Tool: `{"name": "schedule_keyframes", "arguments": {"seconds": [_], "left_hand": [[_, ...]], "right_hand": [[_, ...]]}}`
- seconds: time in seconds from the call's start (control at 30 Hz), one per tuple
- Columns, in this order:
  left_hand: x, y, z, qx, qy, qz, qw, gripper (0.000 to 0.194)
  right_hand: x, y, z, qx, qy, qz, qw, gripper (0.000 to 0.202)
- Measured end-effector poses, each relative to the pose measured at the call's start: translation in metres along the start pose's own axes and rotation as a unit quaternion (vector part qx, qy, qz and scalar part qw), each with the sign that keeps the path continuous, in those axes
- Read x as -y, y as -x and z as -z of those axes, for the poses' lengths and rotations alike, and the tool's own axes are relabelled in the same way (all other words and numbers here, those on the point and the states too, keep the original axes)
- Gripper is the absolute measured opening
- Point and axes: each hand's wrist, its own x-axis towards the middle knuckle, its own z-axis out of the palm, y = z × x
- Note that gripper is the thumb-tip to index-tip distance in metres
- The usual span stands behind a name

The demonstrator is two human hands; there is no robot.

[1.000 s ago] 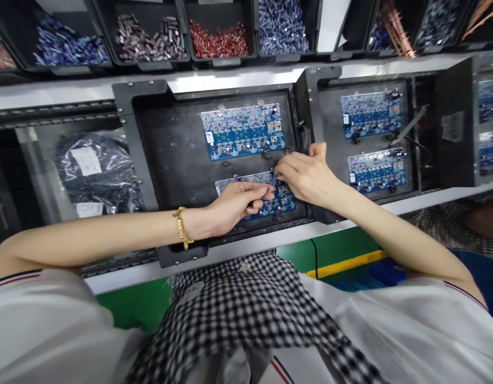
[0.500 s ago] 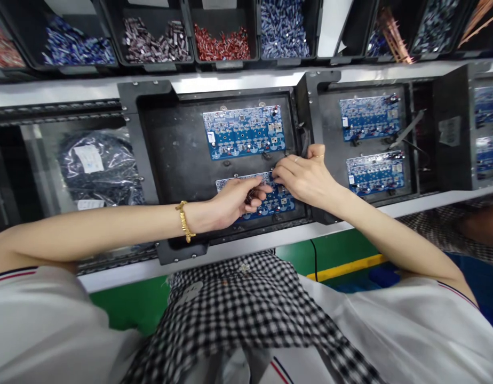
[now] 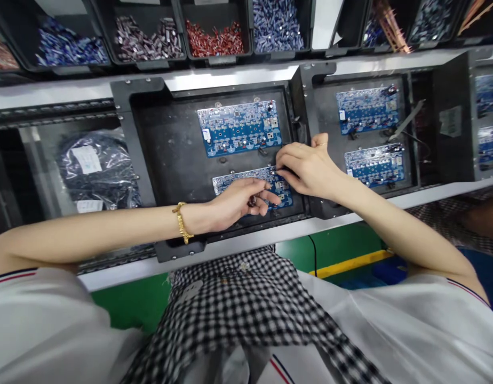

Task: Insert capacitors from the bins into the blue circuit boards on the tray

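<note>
My left hand [image 3: 240,202] curls palm-up over the lower blue circuit board [image 3: 285,198], with small dark components [image 3: 252,201] held in its fingers. At that board's upper right part, my right hand [image 3: 304,166] has its thumb and fingertips pinched together; whatever lies between them is too small to make out. The upper circuit board [image 3: 238,128] lies untouched above my hands. Both boards rest in a black tray [image 3: 170,144]. My left hand covers much of the lower board.
Black bins hold blue parts [image 3: 72,45], red parts [image 3: 214,40] and other components along the back. A second tray at right bears two boards [image 3: 366,109]. A bagged black bundle [image 3: 98,165] lies at left. A person's arm [image 3: 484,221] shows at far right.
The trays and bins appear slightly higher and further left in view. My left hand has shifted a little right, its fingers more extended; my right hand's fingertips remain at the lower board.
</note>
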Motion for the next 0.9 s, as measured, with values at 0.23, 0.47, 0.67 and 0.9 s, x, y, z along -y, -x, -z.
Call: {"name": "schedule_keyframes", "arguments": {"seconds": [0.23,0.47,0.67,0.9], "left_hand": [[0.003,-0.006,0.005,-0.017,0.033,-0.011,0.999,0.014],[0.004,-0.005,0.005,-0.030,0.059,-0.002,0.998,0.028],[-0.003,-0.007,0.003,-0.046,0.068,-0.005,0.997,0.031],[-0.050,-0.012,0.007,-0.025,0.118,-0.061,0.991,0.028]], "right_hand": [[-0.001,0.001,-0.009,-0.008,0.033,0.013,0.999,0.024],[0.002,0.000,-0.013,-0.004,0.091,0.018,0.996,0.029],[0.015,-0.004,0.005,-0.009,-0.002,-0.010,1.000,0.026],[0.007,-0.063,0.035,-0.039,-0.075,-0.026,0.996,0.023]]}}
